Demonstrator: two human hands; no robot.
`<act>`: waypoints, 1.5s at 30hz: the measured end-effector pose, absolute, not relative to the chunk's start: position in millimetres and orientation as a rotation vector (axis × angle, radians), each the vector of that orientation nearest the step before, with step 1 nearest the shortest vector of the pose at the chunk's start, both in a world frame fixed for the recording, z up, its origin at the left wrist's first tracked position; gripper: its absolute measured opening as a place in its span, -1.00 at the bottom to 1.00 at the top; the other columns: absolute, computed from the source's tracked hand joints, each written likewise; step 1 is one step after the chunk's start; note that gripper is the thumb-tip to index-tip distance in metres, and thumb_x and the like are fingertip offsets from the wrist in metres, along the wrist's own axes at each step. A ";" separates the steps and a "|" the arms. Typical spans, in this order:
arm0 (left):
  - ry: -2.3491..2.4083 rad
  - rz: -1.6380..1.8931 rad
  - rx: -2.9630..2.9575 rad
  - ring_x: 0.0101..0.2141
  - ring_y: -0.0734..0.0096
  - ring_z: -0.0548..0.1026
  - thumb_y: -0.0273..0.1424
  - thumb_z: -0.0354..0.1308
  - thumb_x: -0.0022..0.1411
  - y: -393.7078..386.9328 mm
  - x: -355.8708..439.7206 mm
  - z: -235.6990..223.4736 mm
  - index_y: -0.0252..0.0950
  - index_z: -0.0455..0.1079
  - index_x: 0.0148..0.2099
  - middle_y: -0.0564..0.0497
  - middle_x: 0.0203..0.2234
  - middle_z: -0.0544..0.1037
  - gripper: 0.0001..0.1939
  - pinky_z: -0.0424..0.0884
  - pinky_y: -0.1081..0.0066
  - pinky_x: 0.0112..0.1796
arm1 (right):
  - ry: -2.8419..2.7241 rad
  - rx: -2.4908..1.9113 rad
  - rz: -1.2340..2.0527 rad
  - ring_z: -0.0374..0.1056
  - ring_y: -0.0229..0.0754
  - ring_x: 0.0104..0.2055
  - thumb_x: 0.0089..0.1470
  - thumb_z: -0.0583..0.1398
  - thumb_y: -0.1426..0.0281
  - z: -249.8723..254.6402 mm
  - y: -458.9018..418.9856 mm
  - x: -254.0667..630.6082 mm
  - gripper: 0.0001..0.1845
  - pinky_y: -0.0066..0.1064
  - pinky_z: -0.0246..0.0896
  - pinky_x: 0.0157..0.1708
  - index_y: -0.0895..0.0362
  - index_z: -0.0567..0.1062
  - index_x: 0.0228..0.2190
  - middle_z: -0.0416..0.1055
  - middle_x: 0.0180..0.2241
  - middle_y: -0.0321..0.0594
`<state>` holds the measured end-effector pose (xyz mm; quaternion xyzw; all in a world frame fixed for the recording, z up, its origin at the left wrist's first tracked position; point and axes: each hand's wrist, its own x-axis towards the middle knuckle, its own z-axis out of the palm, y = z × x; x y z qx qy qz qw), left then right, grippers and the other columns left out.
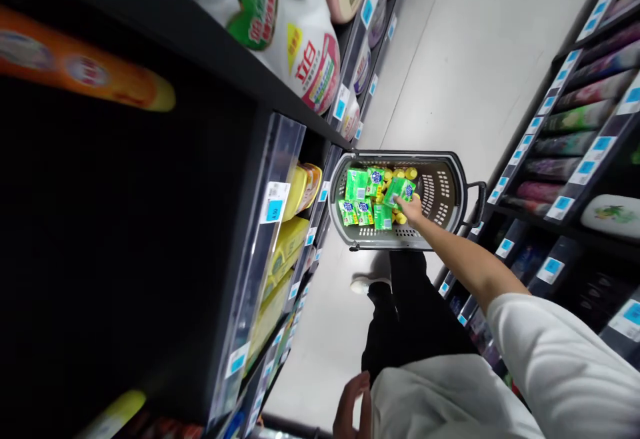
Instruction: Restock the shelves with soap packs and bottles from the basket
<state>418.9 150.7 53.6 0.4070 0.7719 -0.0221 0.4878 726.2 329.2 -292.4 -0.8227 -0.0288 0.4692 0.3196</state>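
My right hand (413, 211) reaches down into a grey shopping basket (445, 189) on the floor and grips a green packet (399, 190) lying among several other green packets (361, 197) and yellow items (411, 173). My left hand (351, 407) hangs low by my white shirt, fingers loosely curled, holding nothing that I can see. My black trousers and a white shoe (369, 283) show below the basket.
A black shelf rack on the left holds large detergent jugs (305, 52), yellow packs (290, 249) and an orange bottle (90, 72), with blue price tags. Another rack on the right (575, 152) holds dark bottles. A pale floor aisle (475, 59) runs between them.
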 end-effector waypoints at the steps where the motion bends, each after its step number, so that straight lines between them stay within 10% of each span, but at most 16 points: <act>1: 1.857 -0.034 1.007 -0.13 0.14 0.62 0.11 0.08 0.29 151.5 417.4 56.2 -0.24 0.53 -0.07 -0.17 -0.14 0.65 -0.47 0.56 0.25 -0.07 | -0.086 -2.128 1.226 0.54 -0.13 -0.14 0.04 0.30 0.26 -274.4 321.3 724.7 -0.58 -0.27 0.47 -0.09 0.21 0.42 -0.10 0.58 -0.08 0.01; 10: 1.557 0.074 1.180 -0.01 0.09 0.58 0.03 0.14 0.27 165.5 372.4 93.1 -0.27 0.57 -0.04 -0.22 -0.05 0.61 -0.50 0.51 0.15 0.06 | -0.634 -1.830 0.989 0.53 0.07 -0.07 -0.22 0.44 0.24 -64.5 224.2 673.3 -0.28 -0.11 0.45 0.01 0.19 0.48 0.02 0.59 -0.07 -0.05; 20: 1.140 0.646 0.932 -0.03 0.12 0.57 0.00 0.29 0.19 169.4 349.5 169.6 -0.23 0.39 0.14 -0.20 0.02 0.54 -0.41 0.54 0.15 -0.03 | -1.912 -1.274 -0.006 0.27 0.14 0.30 0.24 0.27 0.23 101.2 161.6 608.1 -0.51 0.28 0.06 0.33 0.04 0.43 0.17 0.47 0.15 -0.03; 33: 1.128 1.016 0.433 -0.01 0.16 0.57 -0.17 0.53 -0.07 133.4 345.3 240.4 -0.09 0.19 0.26 -0.12 0.13 0.48 -0.10 0.55 0.23 -0.06 | -2.275 -0.811 0.063 0.37 0.00 0.22 0.24 0.30 0.36 189.6 164.7 551.1 -0.55 0.09 0.16 0.34 -0.31 0.48 0.10 0.54 0.06 -0.47; 45: 1.200 1.433 0.205 -0.20 0.27 0.61 -0.27 0.57 -0.19 150.1 314.7 256.7 -0.27 0.44 -0.12 0.00 -0.22 0.63 -0.42 0.52 0.28 -0.09 | -2.407 -0.716 0.035 -0.03 0.10 0.45 0.30 0.22 0.32 243.1 206.9 499.5 -0.35 0.27 -0.12 0.39 -0.01 0.20 0.34 0.18 0.36 -0.05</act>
